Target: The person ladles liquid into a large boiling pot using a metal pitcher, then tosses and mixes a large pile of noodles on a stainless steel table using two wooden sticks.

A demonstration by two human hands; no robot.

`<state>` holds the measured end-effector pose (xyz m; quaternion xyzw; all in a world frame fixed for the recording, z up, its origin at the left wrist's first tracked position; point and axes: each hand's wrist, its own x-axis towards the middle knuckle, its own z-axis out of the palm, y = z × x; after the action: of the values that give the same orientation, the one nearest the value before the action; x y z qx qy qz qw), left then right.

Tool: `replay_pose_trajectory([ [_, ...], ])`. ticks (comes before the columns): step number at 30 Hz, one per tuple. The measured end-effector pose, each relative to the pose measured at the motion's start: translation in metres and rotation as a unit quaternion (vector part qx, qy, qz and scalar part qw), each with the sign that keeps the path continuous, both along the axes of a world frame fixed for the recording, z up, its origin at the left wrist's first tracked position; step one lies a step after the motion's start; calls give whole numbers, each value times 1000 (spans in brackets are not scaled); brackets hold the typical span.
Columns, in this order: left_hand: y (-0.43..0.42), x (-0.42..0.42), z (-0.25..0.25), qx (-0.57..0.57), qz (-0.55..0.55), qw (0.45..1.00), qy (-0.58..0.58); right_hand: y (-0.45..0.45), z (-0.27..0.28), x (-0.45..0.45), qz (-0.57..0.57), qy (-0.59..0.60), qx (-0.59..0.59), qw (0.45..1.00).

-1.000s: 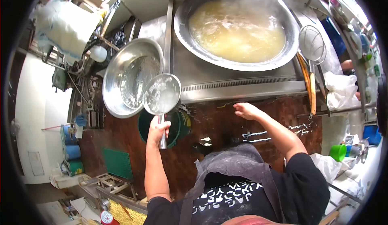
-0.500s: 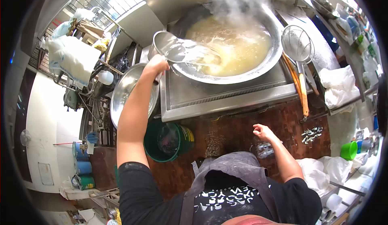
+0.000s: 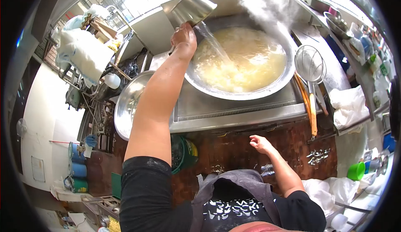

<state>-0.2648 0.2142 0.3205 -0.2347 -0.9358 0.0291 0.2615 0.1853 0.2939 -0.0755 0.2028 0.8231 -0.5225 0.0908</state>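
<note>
My left hand (image 3: 184, 38) grips a metal saucepan (image 3: 190, 8), tipped high over the left rim of a very large metal pan (image 3: 242, 95). A clear stream of water (image 3: 215, 42) falls from the saucepan into the cloudy yellowish liquid (image 3: 246, 61) in the pan. Steam rises at the back. My right hand (image 3: 261, 144) hangs in the air in front of the stove, holding nothing, its fingers loosely bent and partly apart.
A wide metal bowl (image 3: 123, 111) is left of the stove (image 3: 234, 117), behind my left arm. Below stands a green bucket (image 3: 190, 155). At right rests a wooden-handled strainer (image 3: 310, 63). White bags (image 3: 348, 104) lie at the right; the brown floor (image 3: 234, 144) has wet patches.
My left hand has raised the saucepan up and to the right and tipped it steeply, and the water stream is narrower. My right hand has shifted slightly left and down in the view.
</note>
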Motion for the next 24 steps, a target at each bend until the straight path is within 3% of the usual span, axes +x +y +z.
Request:
replay_pose_trajectory([
  [3,-48,10,-29,65,-55,992,-94,-31,23,-52,64,2,16,998],
  [4,-77,12,-62,134,-81,984,-89,-42,21,-72,94,8,38,995],
  [6,-134,28,-94,113,-56,974,-188,-68,25,-111,156,59,86,982],
  [8,-216,36,-151,178,-54,945,-270,-96,22,-149,209,109,125,964],
  [9,-262,65,-163,263,-116,918,-272,-112,21,-168,221,140,171,950],
  [10,-306,73,-187,244,-57,917,-310,-131,18,-185,235,171,213,933],
  [12,-386,119,-191,336,103,796,-492,-162,12,-228,262,175,195,929],
  [14,-473,160,-204,389,134,711,-569,-200,23,-263,272,214,258,902],
  [16,-537,198,-199,389,210,674,-592,-236,12,-300,297,228,308,874],
  [19,-615,227,-235,387,298,618,-616,-276,-18,-350,340,159,371,849],
  [23,-674,216,-347,439,373,540,-614,-308,-38,-381,346,193,413,820],
  [24,-678,205,-376,421,383,550,-611,-312,-37,-381,341,188,412,824],
])
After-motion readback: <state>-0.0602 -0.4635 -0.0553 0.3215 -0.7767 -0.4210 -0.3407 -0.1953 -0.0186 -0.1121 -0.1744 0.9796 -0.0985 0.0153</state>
